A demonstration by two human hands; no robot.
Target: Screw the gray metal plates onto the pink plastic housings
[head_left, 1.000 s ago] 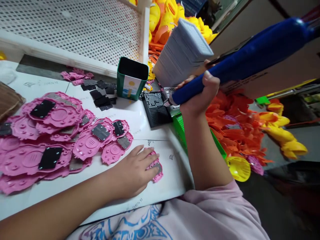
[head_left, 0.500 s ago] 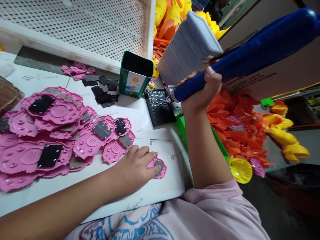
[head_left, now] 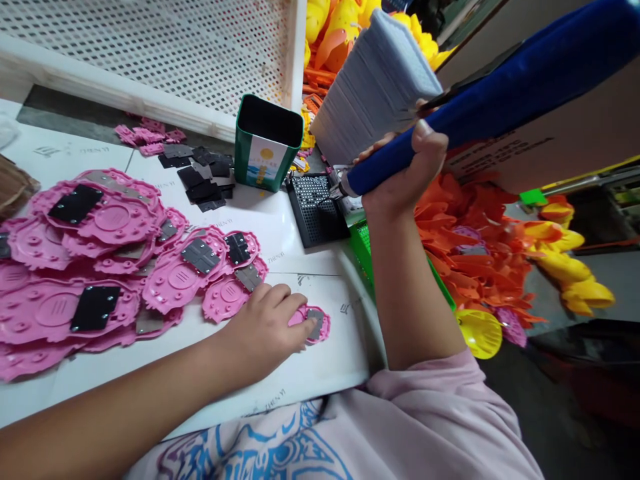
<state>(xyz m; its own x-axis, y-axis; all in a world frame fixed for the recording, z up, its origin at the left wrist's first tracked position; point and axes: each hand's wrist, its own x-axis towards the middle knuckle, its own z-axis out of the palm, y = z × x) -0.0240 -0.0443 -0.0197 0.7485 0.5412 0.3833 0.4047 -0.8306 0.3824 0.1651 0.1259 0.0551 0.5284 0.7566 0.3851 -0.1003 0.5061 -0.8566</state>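
Note:
My right hand [head_left: 403, 170] is wrapped round a blue electric screwdriver [head_left: 480, 100]. Its metal tip points down at a black screw tray [head_left: 320, 223], whose holes hold many small silver screws in the far part. Whether the tip touches a screw I cannot tell. On the white tabletop, my left hand [head_left: 273, 327] grips a small pink plastic part [head_left: 325, 325] fitted with a grey cover plate, thumb on the plate and fingers over its far side. The hand hides much of that part. To its left lie stacked pink plastic shells [head_left: 113, 217] with black or grey plates screwed on.
A green tin [head_left: 269, 143] stands behind the loose black plates [head_left: 205, 180]. At the back is a white perforated crate [head_left: 150, 107]. A green basket [head_left: 364, 257], orange plastic pieces [head_left: 480, 267] and a yellow cup-shaped piece [head_left: 479, 333] lie to the right.
The whole view has shifted slightly. Both hands keep their holds, and the screwdriver tip stays over the screw tray with hardly any movement.

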